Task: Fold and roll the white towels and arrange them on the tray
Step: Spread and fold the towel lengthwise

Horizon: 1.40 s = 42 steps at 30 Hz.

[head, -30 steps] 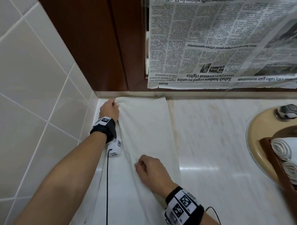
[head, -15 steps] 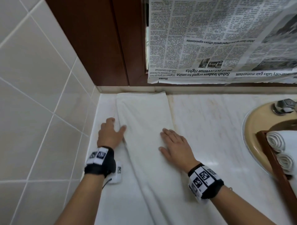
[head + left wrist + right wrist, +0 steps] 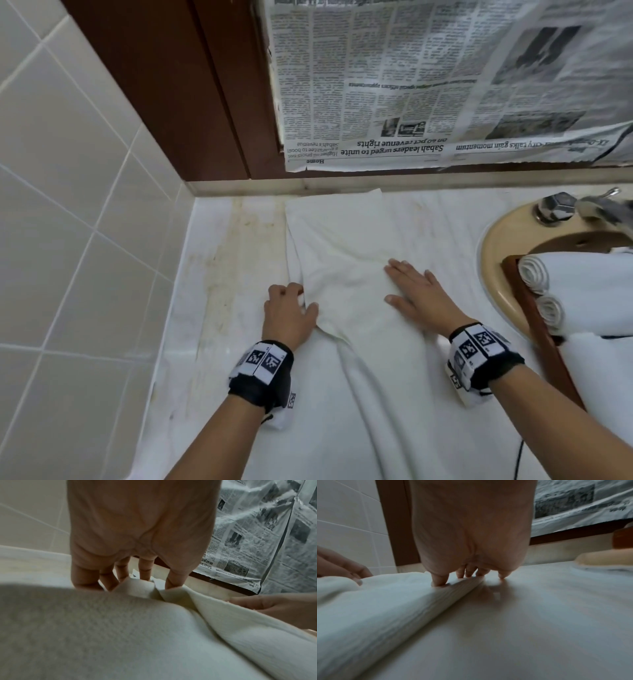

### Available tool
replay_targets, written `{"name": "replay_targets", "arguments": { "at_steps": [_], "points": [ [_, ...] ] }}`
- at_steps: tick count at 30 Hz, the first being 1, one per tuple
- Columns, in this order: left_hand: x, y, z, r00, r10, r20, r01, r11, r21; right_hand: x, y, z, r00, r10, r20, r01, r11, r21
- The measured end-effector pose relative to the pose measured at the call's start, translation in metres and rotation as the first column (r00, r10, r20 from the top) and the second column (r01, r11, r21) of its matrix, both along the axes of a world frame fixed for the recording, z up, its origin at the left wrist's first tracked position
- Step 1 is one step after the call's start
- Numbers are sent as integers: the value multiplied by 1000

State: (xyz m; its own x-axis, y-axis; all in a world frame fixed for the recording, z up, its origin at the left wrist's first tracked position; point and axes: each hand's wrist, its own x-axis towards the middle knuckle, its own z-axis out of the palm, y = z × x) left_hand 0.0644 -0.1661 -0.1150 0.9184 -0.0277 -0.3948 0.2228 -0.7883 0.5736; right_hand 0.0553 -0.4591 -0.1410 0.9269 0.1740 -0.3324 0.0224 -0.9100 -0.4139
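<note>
Left hand (image 3: 289,317): fingers curled, pinched towel (image 3: 346,274) edge.
Right hand (image 3: 416,294): flat on towel – fingers straight.
Tray (image 3: 534,329): cut off, 2 rolls visible.

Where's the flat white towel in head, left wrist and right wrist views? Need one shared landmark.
Head: flat white towel runs up the middle of the counter, between left hand and right hand.
Left wrist: fills the lower frame, bunched under the fingertips.
Right wrist: lower left, its right edge under the fingers.
Shared landmark: the newspaper on the back wall, upper right in both wrist views.
</note>
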Motion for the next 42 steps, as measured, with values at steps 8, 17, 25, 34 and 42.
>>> {"name": "replay_targets", "arguments": {
  "at_steps": [8,17,25,34,42],
  "points": [
    [49,-43,-4,1000,3,23,-4,998,59,-20,-1,27,958,-209,195,183,972,145],
    [76,-31,-3,995,0,100,-8,996,84,-131,67,25,989,-45,138,43,999,13],
    [53,-22,-11,995,7,99,-3,999,-41,-118,72,31,932,-358,51,342,918,198],
    [47,-5,-3,992,-4,129,15,997,-81,-132,94,34,936,-350,35,344,931,120],
    [44,-2,-7,987,3,160,9,997,-73,-131,91,35,879,-466,101,440,875,203]
  ]
}}
